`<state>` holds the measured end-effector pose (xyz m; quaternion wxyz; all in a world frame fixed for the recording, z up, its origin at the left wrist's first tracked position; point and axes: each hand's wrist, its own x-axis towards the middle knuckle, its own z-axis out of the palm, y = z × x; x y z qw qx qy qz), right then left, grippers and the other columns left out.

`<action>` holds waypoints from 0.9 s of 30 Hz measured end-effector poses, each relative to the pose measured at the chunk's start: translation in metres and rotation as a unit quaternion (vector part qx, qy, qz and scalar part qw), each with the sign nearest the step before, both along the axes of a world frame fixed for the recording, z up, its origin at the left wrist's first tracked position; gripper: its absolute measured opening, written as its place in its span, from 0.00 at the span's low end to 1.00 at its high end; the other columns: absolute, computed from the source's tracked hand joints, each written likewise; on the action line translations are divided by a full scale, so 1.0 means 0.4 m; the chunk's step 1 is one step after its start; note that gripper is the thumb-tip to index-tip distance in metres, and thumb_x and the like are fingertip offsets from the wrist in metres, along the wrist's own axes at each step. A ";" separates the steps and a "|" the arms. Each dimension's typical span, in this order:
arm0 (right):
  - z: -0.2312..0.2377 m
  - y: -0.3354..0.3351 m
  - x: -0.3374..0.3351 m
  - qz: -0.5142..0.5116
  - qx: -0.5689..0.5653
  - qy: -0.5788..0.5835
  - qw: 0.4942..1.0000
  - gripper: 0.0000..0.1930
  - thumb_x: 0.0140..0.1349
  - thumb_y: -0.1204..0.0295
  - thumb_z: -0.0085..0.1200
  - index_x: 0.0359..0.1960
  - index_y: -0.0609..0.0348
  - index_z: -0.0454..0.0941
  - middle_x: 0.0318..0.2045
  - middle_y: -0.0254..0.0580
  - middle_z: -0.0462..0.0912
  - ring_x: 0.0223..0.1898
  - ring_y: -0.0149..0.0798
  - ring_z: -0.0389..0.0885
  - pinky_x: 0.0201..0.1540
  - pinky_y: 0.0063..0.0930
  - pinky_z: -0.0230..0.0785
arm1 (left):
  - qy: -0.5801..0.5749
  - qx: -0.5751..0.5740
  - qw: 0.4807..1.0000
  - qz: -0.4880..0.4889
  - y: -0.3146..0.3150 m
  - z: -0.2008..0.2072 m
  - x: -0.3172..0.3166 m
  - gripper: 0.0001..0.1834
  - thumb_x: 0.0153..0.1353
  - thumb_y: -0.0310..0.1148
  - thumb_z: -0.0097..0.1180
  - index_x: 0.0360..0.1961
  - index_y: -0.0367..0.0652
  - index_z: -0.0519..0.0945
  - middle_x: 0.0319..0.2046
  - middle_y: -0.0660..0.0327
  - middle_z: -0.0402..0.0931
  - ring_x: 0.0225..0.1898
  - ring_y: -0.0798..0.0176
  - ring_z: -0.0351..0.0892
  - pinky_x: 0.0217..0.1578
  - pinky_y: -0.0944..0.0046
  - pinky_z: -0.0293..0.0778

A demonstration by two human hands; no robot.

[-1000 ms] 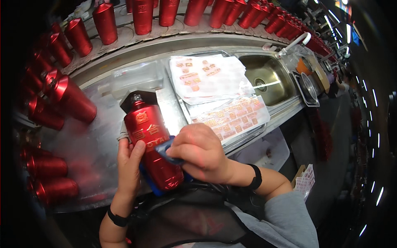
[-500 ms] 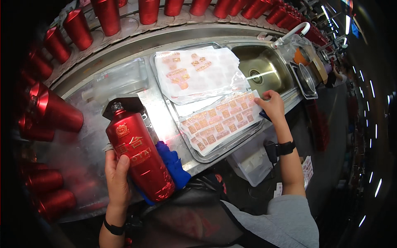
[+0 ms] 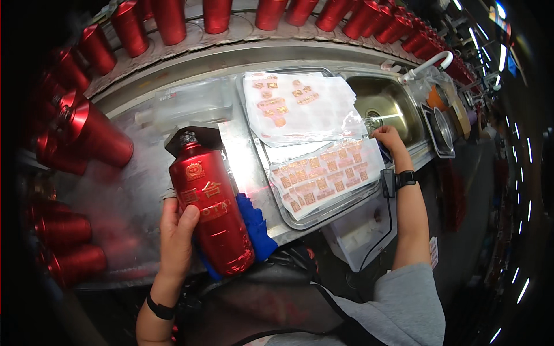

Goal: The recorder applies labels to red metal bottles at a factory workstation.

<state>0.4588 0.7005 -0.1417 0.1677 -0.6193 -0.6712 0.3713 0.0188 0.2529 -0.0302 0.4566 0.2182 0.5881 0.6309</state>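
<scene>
My left hand (image 3: 178, 230) is closed round the lower side of a glossy red bottle (image 3: 214, 216), thumb on its front. Gold raised lettering and an emblem mark the bottle, which leans with its bare threaded neck away from me. A dark angular panel (image 3: 202, 138) stands behind the neck, and a crumpled blue cloth (image 3: 254, 228) lies beside and under the bottle. My right hand (image 3: 391, 140) is pinched at the far right corner of a white sheet of pink-and-gold decals (image 3: 323, 179), by the sink edge. What its fingertips hold is too small to make out.
Larger decal sheets (image 3: 300, 106) lie on a metal tray (image 3: 300, 224). Right of them is a sink (image 3: 398, 104) with a white faucet (image 3: 430, 64). Red bottles (image 3: 98, 130) stand and lie at left; more line the conveyor (image 3: 242, 26) behind. A white bin (image 3: 360, 239) sits below.
My right hand has moved from over the decal sheet's corner to just beyond it, toward the sink. My left hand still holds the bottle. The whole view has shifted.
</scene>
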 end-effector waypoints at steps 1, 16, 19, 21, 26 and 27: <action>-0.007 0.012 0.019 -0.001 0.013 -0.030 0.999 0.08 0.48 0.72 0.66 0.25 0.63 0.82 0.22 0.36 0.83 0.24 0.27 0.77 0.29 0.25 0.69 | -0.002 0.002 1.000 0.002 0.003 -0.003 0.002 0.23 0.70 0.47 0.52 0.56 0.39 0.70 0.50 0.61 0.76 0.50 0.70 0.75 0.55 0.66 0.69; 0.359 -0.356 -0.268 0.069 0.101 0.094 0.988 0.03 0.59 0.78 0.62 0.32 0.64 0.80 0.27 0.33 0.83 0.29 0.23 0.78 0.34 0.16 0.69 | -0.041 0.050 0.997 -0.050 -0.010 0.017 -0.018 0.35 0.71 0.35 0.53 0.74 0.38 0.53 0.63 0.56 0.69 0.62 0.64 0.70 0.63 0.61 0.65; 0.434 -0.639 -0.480 0.142 -0.063 0.213 0.965 0.02 0.60 0.80 0.61 0.34 0.63 0.80 0.30 0.34 0.84 0.33 0.24 0.81 0.37 0.16 0.71 | -0.031 0.082 0.995 -0.048 -0.030 0.004 -0.021 0.38 0.74 0.37 0.48 0.76 0.35 0.44 0.70 0.51 0.59 0.69 0.60 0.62 0.68 0.60 0.58; 0.471 -0.776 -0.593 0.184 -0.198 0.258 0.928 0.06 0.57 0.79 0.64 0.33 0.59 0.79 0.29 0.32 0.81 0.24 0.18 0.75 0.24 0.13 0.66 | -0.013 0.075 0.996 -0.038 -0.064 -0.014 -0.033 0.39 0.74 0.39 0.46 0.76 0.34 0.43 0.71 0.50 0.57 0.70 0.59 0.59 0.69 0.59 0.56; 0.440 -0.904 -0.672 0.240 -0.209 0.294 0.901 0.06 0.60 0.77 0.65 0.36 0.62 0.80 0.34 0.33 0.82 0.32 0.20 0.78 0.35 0.14 0.68 | 0.110 0.110 0.982 -0.109 -0.104 -0.002 0.002 0.50 0.68 0.52 0.51 0.76 0.32 0.40 0.73 0.45 0.51 0.74 0.53 0.53 0.71 0.58 0.50; 0.419 -0.913 -0.666 0.246 -0.212 0.296 0.898 0.06 0.60 0.77 0.65 0.36 0.62 0.80 0.34 0.33 0.82 0.32 0.20 0.78 0.35 0.14 0.68 | 0.140 0.078 0.980 -0.116 -0.116 0.017 0.015 0.54 0.64 0.49 0.59 0.76 0.33 0.40 0.73 0.44 0.53 0.73 0.52 0.54 0.70 0.59 0.52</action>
